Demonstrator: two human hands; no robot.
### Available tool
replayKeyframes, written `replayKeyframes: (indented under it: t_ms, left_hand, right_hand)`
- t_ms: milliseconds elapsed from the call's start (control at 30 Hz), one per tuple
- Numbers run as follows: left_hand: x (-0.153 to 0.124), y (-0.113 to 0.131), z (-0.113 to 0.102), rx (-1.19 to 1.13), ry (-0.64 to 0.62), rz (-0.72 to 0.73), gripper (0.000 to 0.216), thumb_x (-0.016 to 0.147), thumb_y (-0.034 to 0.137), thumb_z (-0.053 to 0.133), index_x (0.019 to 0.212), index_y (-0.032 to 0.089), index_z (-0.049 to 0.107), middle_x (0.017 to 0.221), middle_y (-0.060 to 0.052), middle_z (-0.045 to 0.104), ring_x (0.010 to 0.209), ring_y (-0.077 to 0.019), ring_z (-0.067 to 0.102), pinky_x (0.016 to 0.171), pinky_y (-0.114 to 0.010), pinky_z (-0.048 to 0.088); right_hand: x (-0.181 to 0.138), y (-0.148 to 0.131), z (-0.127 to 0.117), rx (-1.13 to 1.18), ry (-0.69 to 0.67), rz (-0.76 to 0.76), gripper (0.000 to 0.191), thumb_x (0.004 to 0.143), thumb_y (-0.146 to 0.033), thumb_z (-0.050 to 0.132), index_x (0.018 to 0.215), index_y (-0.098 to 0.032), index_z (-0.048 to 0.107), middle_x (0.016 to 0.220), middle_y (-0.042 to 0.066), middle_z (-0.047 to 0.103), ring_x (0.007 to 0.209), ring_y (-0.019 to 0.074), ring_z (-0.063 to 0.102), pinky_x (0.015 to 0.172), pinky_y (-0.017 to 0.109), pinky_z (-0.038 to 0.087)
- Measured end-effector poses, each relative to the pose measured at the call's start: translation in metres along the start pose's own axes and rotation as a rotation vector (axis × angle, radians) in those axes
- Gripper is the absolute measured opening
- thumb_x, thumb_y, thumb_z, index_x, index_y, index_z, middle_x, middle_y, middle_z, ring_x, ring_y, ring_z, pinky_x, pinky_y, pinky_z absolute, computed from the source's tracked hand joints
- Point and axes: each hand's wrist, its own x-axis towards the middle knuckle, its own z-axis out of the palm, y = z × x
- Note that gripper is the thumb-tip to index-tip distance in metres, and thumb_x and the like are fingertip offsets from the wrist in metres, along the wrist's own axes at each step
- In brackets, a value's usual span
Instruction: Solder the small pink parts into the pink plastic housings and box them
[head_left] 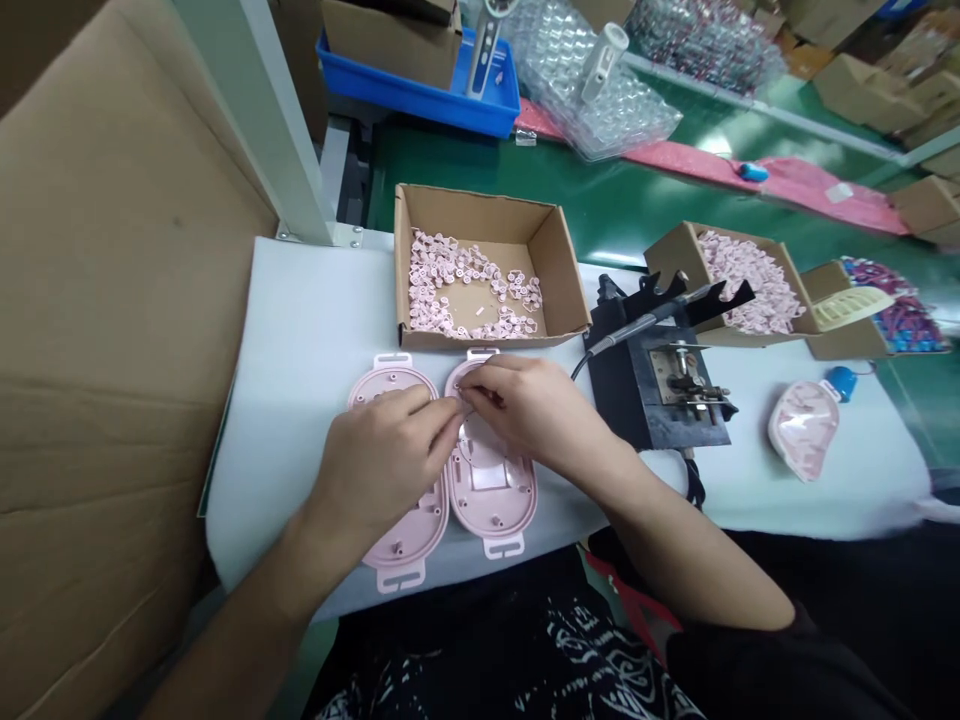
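Observation:
Two pink oval plastic shells lie side by side, open faces up, with slotted tabs at their ends. Across the left shell (pixel 409 545) stretches my left hand (pixel 386 455), thumb and forefinger pinched together over the upper part of the right shell (pixel 495 505). My right hand (pixel 536 405) comes in from the other side, also pinching, its fingertips close to those of the left. Whatever sits between the fingertips is too small or too hidden to name. My hands cover much of the left shell and the top of the right one.
Behind the shells stands a cardboard box (pixel 566 275) of small pink parts. A soldering iron (pixel 637 325) rests on a black stand (pixel 630 390) at right. Further right are a box of pink pieces (pixel 750 285) and a pink part (pixel 806 430). Tall cardboard (pixel 112 350) borders the left.

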Motion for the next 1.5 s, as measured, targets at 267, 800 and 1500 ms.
replayKeyframes:
  t_ms: [267, 800, 1500]
  left_hand:
    - [0.007, 0.008, -0.001, 0.142, -0.143, 0.091, 0.023, 0.101, 0.021, 0.05, 0.105, 0.022, 0.073, 0.076, -0.004, 0.061, 0.07, -0.0204, 0.055, 0.061, -0.033, 0.036]
    - [0.021, 0.011, 0.006, 0.17, -0.293, 0.13, 0.033, 0.093, 0.007, 0.047, 0.11, 0.019, 0.073, 0.079, -0.007, 0.064, 0.074, -0.0247, 0.061, 0.067, -0.038, 0.048]
    - [-0.018, -0.016, -0.02, -0.814, 0.113, -0.421, 0.038, 0.103, 0.054, 0.048, 0.125, 0.028, 0.067, 0.088, -0.002, 0.067, 0.07, -0.0148, 0.058, 0.063, -0.029, 0.047]
  right_hand:
    - [-0.008, -0.001, -0.017, -0.128, -0.01, 0.069, 0.021, 0.102, -0.021, 0.049, 0.106, -0.016, 0.069, 0.097, 0.007, 0.063, 0.087, 0.0192, 0.059, 0.07, 0.032, 0.04]
    - [-0.007, 0.01, -0.008, -0.264, 0.059, 0.072, 0.012, 0.099, -0.025, 0.059, 0.098, -0.022, 0.071, 0.097, 0.005, 0.061, 0.086, 0.0181, 0.058, 0.057, 0.032, 0.027]
    - [0.005, -0.029, -0.012, 0.589, 0.312, -0.287, 0.011, 0.099, -0.018, 0.063, 0.103, -0.016, 0.073, 0.097, 0.005, 0.073, 0.088, 0.0113, 0.068, 0.08, 0.026, 0.057]
